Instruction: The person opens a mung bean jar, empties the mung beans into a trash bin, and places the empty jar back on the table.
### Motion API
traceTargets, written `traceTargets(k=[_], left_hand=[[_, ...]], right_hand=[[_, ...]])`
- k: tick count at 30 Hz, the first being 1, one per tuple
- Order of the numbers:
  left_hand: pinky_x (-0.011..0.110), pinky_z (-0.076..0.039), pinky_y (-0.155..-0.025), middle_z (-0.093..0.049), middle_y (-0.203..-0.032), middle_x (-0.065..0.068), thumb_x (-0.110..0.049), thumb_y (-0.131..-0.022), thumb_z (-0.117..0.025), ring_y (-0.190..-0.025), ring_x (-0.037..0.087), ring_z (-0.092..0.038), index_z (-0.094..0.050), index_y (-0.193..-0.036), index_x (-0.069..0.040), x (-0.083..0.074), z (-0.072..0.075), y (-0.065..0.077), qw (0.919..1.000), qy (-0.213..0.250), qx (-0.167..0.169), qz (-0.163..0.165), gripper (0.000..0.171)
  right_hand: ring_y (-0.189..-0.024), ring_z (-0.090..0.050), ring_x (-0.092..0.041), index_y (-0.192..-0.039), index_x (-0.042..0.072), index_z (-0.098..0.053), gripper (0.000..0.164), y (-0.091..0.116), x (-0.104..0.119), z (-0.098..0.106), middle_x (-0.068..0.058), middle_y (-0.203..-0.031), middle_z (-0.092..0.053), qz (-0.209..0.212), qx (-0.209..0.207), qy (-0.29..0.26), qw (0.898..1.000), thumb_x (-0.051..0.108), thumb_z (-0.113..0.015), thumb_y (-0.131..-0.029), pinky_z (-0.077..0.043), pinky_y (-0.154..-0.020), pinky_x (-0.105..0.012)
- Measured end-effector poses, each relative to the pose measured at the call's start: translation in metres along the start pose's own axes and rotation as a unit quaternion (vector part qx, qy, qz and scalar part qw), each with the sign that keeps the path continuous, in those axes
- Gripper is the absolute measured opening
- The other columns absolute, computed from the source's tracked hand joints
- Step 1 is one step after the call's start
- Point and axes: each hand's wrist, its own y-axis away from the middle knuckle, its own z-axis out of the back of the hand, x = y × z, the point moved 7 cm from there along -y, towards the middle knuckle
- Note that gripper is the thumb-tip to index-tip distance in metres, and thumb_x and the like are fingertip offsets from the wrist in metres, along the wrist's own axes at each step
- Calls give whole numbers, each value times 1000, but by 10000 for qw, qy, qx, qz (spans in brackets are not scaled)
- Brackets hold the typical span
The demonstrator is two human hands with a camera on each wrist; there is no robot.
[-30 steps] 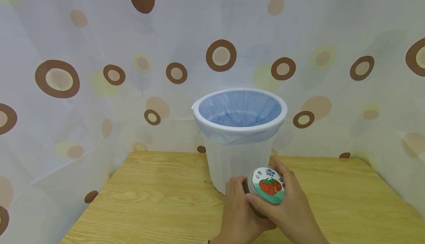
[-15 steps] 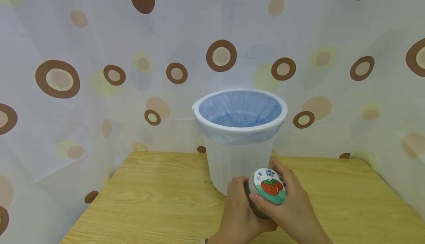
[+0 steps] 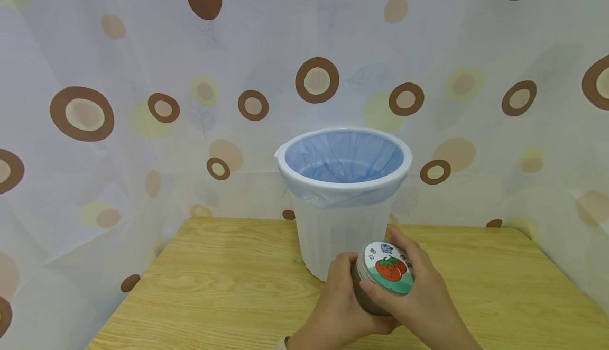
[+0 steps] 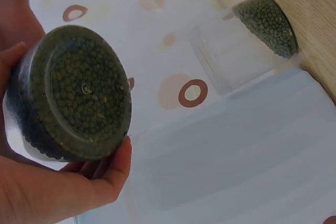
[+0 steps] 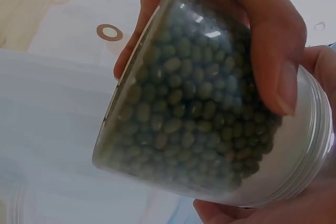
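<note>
In front of the bin, a clear jar of green beans (image 3: 368,300) is held tilted above the table. Its round lid (image 3: 388,268) bears a red tomato picture on white and green. My left hand (image 3: 338,305) grips the jar's body, thumb and fingers on opposite sides. The fingers of my right hand (image 3: 423,292) curl around the lid's rim, thumb at the near side. From the left wrist view, the base of the bean jar (image 4: 86,93) faces the camera. In the right wrist view the jar (image 5: 194,108) lies slanted, beans away from the lid end.
A white bin (image 3: 342,228) with a blue liner (image 3: 344,157) stands just beyond my hands on the wooden table (image 3: 228,276). The left wrist view also shows a second clear container of green beans (image 4: 265,24) behind the bin. A dotted curtain (image 3: 266,38) hangs behind.
The jar and both hands have shifted slightly right and down. My left wrist has swung left and its fingers sit a little differently on the body. The bin has stayed put.
</note>
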Motion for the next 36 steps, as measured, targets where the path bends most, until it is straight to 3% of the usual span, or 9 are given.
traceTargets(k=[6, 11, 16, 22, 28, 36], left_hand=[[25, -44, -91, -42, -123, -6, -24, -67, -89, -109, 8, -46, -39, -125, -20, 1, 2, -1, 9985, 386, 381, 102, 76], [25, -44, -93, -45, -122, -7, -17, -67, -88, -109, 8, -48, -41, -123, -20, 0, 5, -3, 9940, 815, 724, 109, 74], [24, -43, -96, -50, -122, -8, -7, -67, -86, -110, 8, -51, -42, -121, -18, -1, 6, -4, 9845, 1311, 1148, 184, 71], [23, -40, -98, -55, -122, -10, -2, -68, -85, -112, 7, -52, -43, -124, -20, -6, 6, -1, 9722, 1689, 1548, 489, 72], [23, -39, -100, -54, -125, -10, -1, -69, -84, -114, 7, -51, -43, -127, -21, -9, 5, 0, 9676, 1797, 1691, 530, 74], [24, -41, -98, -51, -127, -9, -3, -70, -82, -116, 9, -50, -42, -129, -24, -6, 4, -1, 9673, 1808, 1691, 552, 74]], right_hand=[[-114, -51, -24, -149, 19, -31, 90, 2, 3, 1, -9, -144, -42, 260, -5, -56, 9996, 32, -83, -76, -48, -84, -30], [-109, -51, -14, -148, 25, -32, 90, 5, 7, 3, -3, -140, -46, 669, -5, -157, 9976, 26, -84, -75, -49, -81, -26], [-102, -52, -5, -148, 26, -34, 92, 8, 15, 4, -2, -133, -51, 1297, 58, -413, 9907, 15, -85, -73, -50, -77, -23], [-103, -54, -6, -149, 22, -33, 93, 10, 21, 7, -2, -132, -51, 1807, 308, -830, 9795, 4, -82, -73, -50, -78, -21], [-105, -54, -7, -149, 22, -32, 93, 10, 22, 9, -3, -134, -49, 1898, 409, -955, 9763, 1, -81, -74, -50, -78, -21], [-113, -48, -7, -148, 31, -32, 80, 8, 20, 11, 2, -145, -39, 1488, 440, -854, 9842, 8, -72, -83, -47, -85, -20]])
